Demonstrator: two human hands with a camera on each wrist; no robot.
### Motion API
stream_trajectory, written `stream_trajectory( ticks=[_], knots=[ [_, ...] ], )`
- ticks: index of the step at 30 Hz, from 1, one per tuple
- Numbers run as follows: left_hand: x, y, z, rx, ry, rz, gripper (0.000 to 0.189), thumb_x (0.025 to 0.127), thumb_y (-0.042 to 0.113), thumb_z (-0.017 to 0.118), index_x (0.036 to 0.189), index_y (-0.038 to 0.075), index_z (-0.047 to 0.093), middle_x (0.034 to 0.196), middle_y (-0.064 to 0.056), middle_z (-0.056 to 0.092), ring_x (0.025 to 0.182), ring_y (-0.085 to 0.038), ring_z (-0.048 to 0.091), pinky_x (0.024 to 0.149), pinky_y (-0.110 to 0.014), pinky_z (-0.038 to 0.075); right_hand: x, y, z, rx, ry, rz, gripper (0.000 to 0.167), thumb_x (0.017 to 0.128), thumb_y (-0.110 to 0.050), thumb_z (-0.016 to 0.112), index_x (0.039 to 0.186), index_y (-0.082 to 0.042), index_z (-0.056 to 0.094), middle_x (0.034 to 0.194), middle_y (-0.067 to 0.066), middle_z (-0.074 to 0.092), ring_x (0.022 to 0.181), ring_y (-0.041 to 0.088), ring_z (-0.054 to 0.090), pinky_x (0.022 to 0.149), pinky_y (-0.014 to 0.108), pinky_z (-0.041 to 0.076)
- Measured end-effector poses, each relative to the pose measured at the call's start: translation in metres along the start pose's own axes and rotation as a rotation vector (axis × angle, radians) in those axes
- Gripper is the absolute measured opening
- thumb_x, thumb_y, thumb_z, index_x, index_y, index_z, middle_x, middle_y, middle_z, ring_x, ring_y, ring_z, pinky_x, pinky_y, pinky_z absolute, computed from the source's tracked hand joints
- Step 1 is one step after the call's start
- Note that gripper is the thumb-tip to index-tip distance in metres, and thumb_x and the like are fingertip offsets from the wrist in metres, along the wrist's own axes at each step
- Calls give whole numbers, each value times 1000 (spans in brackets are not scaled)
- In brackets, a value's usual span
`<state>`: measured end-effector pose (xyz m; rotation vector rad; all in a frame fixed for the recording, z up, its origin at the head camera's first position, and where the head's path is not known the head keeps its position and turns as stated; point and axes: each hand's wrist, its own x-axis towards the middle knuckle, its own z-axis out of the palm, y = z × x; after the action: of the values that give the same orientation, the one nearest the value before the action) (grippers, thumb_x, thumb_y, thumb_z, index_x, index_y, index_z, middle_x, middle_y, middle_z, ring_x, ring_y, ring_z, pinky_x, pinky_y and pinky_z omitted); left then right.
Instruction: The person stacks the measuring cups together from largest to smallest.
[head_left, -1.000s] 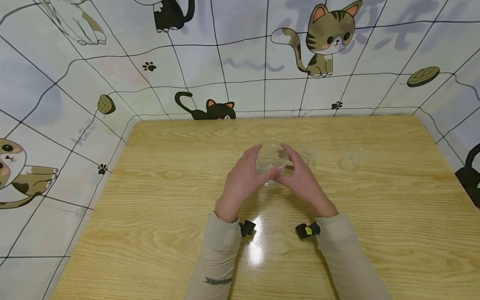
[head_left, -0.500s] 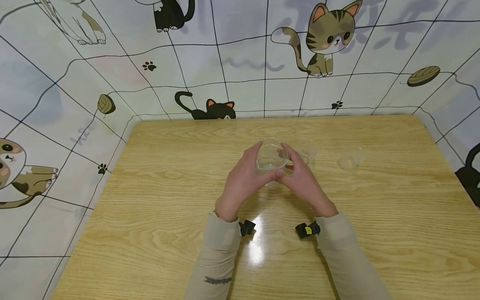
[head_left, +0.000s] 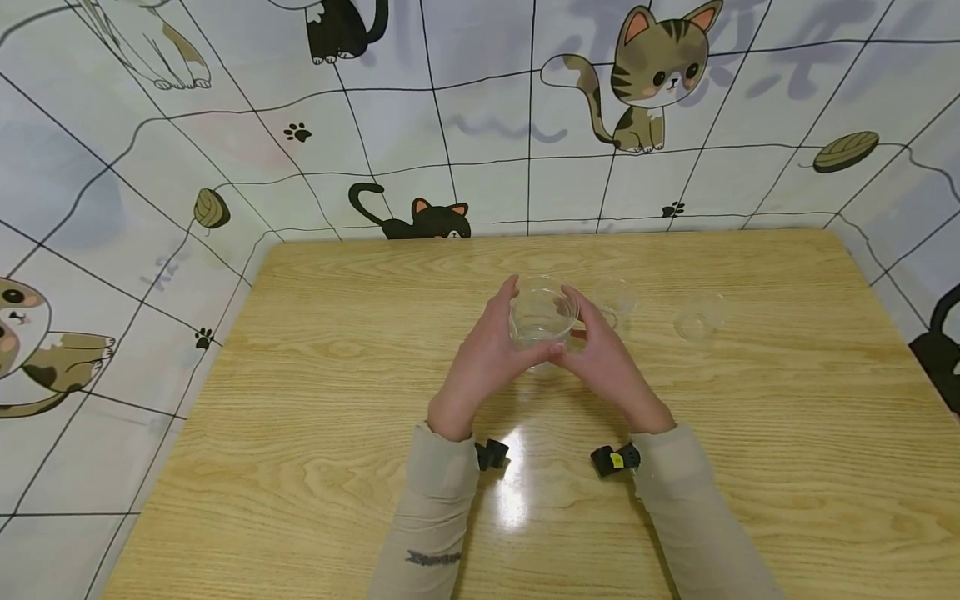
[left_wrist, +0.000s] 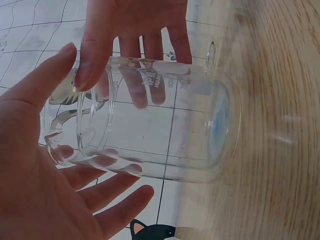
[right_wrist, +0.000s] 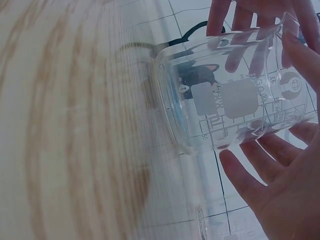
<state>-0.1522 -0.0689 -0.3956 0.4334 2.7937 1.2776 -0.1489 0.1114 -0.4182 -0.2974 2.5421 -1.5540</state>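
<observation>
A clear glass beaker point(head_left: 543, 312) with white printed markings stands upright between both hands, its base close to the tabletop. A second glass rim shows inside its upper part in the left wrist view, and its base point(left_wrist: 218, 122) has a bluish tint. My left hand point(head_left: 483, 350) is at its left side, thumb at the near side. In the left wrist view the left fingers point(left_wrist: 125, 205) reach out fairly straight, one fingertip apart from the glass. From the right, my right hand point(head_left: 603, 358) holds the beaker, thumb point(left_wrist: 86, 75) in front and fingers behind, partly seen through the glass.
Two more clear glass vessels stand to the right on the wooden table point(head_left: 300, 467): one glass vessel point(head_left: 617, 298) close behind the right hand, another glass vessel point(head_left: 701, 318) farther right. A cat-patterned wall point(head_left: 487, 125) borders the table's back.
The left hand's fingers have straightened and shifted slightly outward at the beaker's left side. The right hand and the other vessels stay about where they were.
</observation>
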Motion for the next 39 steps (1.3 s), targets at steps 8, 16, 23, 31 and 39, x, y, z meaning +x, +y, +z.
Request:
stream_trajectory(
  ticks=[8, 16, 23, 31, 39],
  knots=[
    [-1, -2, -3, -208, -34, -28, 105, 65, 52, 72, 143, 29, 4, 142, 3, 27, 120, -23, 40, 90, -44, 37, -11, -27, -4, 16, -14, -9, 86, 78, -36, 68, 143, -20, 14, 144, 8, 20, 116, 36, 40, 84, 48, 42],
    [-9, 15, -20, -383, -143, -65, 102, 74, 27, 73, 143, 21, -1, 146, -8, 19, 125, -34, 30, 96, -48, 31, -2, -4, -2, 9, -23, 11, 88, 74, -46, 67, 142, -33, 12, 145, 2, 20, 118, 34, 40, 83, 48, 43],
    [-6, 2, -16, -465, -180, -49, 98, 77, 27, 71, 143, 20, -1, 147, -6, 14, 131, -26, 20, 102, -44, 23, 1, 5, 0, -8, -15, 38, 90, 69, -57, 65, 139, -44, 10, 143, -2, 25, 120, 30, 40, 83, 51, 41],
    [-3, -9, -11, -569, -171, -7, 91, 77, 22, 70, 142, 26, 7, 147, -6, 15, 132, -20, 18, 103, -43, 19, 3, 6, 1, -20, -8, 53, 93, 66, -61, 65, 140, -42, 12, 141, -4, 28, 119, 29, 42, 83, 52, 41],
    [-1, -17, -7, -654, -200, 10, 89, 78, 20, 70, 143, 23, 8, 147, -6, 13, 132, -30, 17, 102, -48, 18, 2, 8, 0, -24, -20, 50, 89, 67, -61, 64, 136, -49, 9, 142, -5, 27, 119, 28, 41, 81, 51, 43]
  ],
)
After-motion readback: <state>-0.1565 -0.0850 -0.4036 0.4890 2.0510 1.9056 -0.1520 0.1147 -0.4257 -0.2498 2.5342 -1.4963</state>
